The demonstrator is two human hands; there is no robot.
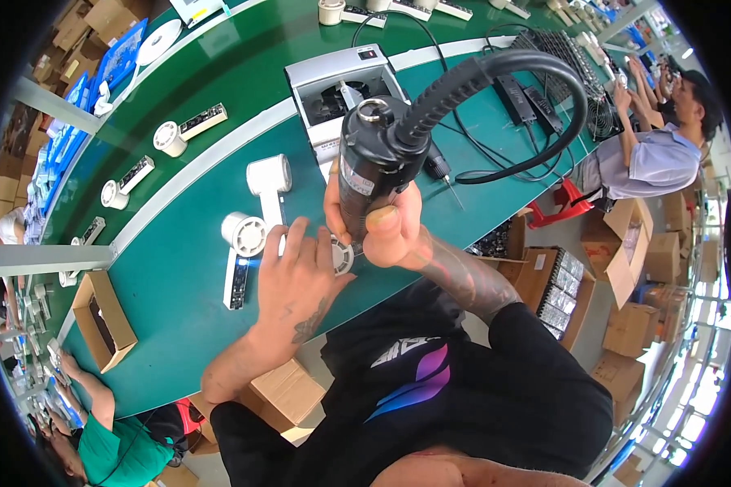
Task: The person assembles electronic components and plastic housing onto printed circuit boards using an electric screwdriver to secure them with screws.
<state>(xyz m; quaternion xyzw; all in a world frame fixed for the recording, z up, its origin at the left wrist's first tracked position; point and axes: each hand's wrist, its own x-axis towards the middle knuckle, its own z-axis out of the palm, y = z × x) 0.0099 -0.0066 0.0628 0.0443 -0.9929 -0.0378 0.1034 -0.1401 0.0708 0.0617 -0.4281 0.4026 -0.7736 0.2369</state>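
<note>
Midway: right hand (386, 231) gripped black electric screwdriver (378, 166) upright on round white fan unit (341, 256), frame centre; left hand (296, 280) spread flat, steadying it; screwing unfinished.

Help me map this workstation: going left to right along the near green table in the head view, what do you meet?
Open brown cardboard box → white round fan unit → left hand → right hand gripping the black electric screwdriver.

bright, even overhead light | soft shadows | sharp centre | strong fisheye bending, black rim
</note>
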